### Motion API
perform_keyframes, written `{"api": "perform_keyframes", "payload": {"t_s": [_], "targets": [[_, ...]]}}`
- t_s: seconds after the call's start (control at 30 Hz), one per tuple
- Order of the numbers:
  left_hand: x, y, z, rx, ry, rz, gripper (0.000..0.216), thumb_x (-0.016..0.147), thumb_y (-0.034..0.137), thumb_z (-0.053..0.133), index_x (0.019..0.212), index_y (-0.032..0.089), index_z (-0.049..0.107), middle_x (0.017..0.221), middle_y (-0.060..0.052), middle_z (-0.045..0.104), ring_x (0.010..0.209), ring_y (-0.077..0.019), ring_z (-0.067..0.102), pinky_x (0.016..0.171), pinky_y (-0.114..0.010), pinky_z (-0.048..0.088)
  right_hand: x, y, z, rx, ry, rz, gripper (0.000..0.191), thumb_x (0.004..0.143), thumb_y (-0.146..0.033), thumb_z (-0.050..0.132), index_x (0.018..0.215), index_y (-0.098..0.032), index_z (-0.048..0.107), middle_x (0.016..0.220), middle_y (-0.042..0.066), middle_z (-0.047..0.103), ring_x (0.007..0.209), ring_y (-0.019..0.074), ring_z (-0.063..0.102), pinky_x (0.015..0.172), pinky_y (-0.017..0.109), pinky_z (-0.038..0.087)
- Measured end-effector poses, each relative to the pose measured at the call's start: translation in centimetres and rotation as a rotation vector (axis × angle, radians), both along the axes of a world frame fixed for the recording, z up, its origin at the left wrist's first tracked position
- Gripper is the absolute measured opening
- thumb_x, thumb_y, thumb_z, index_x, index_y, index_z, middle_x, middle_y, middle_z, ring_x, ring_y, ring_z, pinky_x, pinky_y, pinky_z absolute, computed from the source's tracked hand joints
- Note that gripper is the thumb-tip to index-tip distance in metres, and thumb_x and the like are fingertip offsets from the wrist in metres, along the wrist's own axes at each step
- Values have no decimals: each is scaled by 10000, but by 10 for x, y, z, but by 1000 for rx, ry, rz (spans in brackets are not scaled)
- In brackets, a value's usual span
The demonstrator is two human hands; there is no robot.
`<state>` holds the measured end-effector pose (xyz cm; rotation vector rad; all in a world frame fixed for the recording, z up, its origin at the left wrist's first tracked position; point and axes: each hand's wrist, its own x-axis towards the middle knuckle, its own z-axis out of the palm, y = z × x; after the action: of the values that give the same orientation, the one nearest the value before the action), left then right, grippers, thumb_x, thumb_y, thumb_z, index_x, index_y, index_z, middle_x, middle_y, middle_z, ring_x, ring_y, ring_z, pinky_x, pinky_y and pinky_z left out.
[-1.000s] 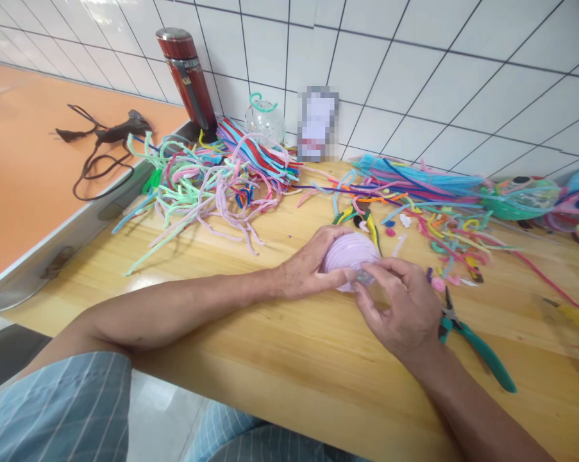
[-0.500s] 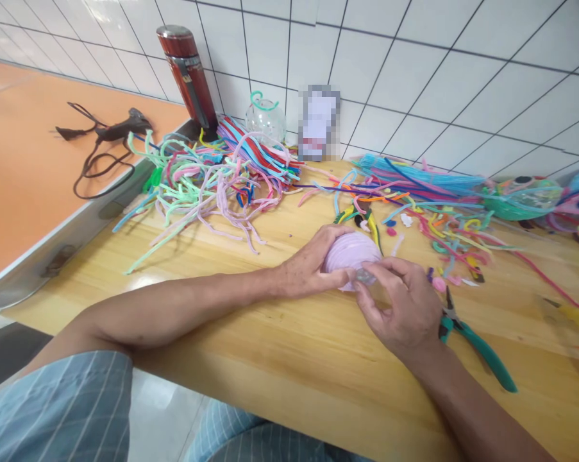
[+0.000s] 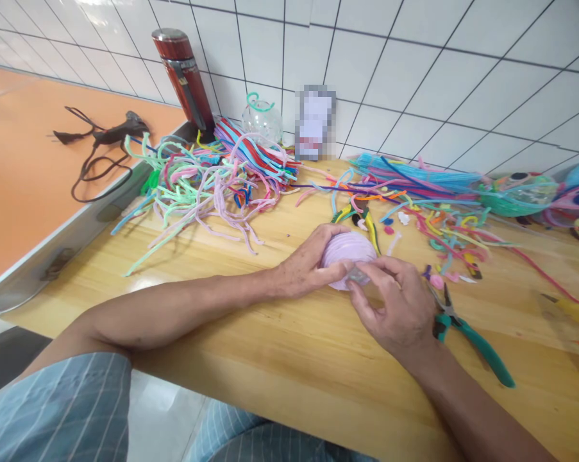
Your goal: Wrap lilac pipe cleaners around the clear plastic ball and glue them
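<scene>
A round ball wrapped in pale lilac pipe cleaner (image 3: 347,249) rests on the wooden table (image 3: 279,359) between both hands. My left hand (image 3: 304,264) cups its left side, fingers curled round it. My right hand (image 3: 399,307) is closed at its near right edge, thumb and fingers pinching a small clear piece against the ball. Green-handled pliers (image 3: 472,345) lie on the table just right of my right wrist.
A heap of loose coloured pipe cleaners (image 3: 207,183) covers the back left of the table, and a blue bundle (image 3: 414,176) with scraps lies at the back right. A red flask (image 3: 186,77) and a clear globe (image 3: 261,119) stand by the tiled wall. A glue gun (image 3: 118,131) lies on the orange surface.
Both hands keep hold of the lilac ball with only slight finger shifts. The view has drifted a little.
</scene>
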<state>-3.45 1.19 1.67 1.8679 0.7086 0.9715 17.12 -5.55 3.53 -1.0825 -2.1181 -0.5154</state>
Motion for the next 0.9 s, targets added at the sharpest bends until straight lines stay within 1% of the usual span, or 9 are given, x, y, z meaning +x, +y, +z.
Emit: {"api": "perform_keyframes", "payload": {"t_s": [0.23,0.37,0.47,0.6,0.7,0.9], "targets": [[-2,-1,3,-12,9,-6,585,1000,498,606,1467,175,463,1455,-169,554,1394,-320,548,1231,-507,444,0,1,0,4,6,-1,315,925,-223,760,1222,-199,658,1037,95,717,850,191,687,721,306,581],[-1,-1,3,-35,-1,-7,590,983,487,636,1461,190,461,1449,-162,561,1383,-326,555,1222,-523,450,0,1,1,9,-2,7,304,915,-211,767,1201,-173,669,1029,112,721,860,202,688,717,309,574],[0,0,1,-46,-10,-9,586,966,465,655,1447,195,456,1434,-163,563,1375,-333,560,1209,-539,458,0,1,0,9,3,5,303,915,-214,762,1202,-180,669,1025,107,726,879,208,695,718,311,577],[0,0,2,-39,-11,-5,590,977,475,637,1445,161,463,1430,-183,561,1378,-341,562,1215,-535,451,0,0,-2,4,15,-4,323,920,-231,757,1227,-204,660,1041,95,732,895,206,705,748,318,588],[-1,0,2,-21,-6,-6,573,995,484,611,1449,166,463,1440,-180,563,1385,-336,556,1217,-535,448,0,0,-2,2,14,-5,326,923,-233,752,1234,-204,659,1042,98,734,908,212,711,765,324,591],[-1,3,-2,-19,4,14,585,963,517,653,1413,196,462,1388,-153,586,1324,-307,589,1171,-510,498,0,0,-2,7,7,-11,306,923,-234,751,1214,-213,657,1035,95,739,881,211,710,753,330,594]]}}
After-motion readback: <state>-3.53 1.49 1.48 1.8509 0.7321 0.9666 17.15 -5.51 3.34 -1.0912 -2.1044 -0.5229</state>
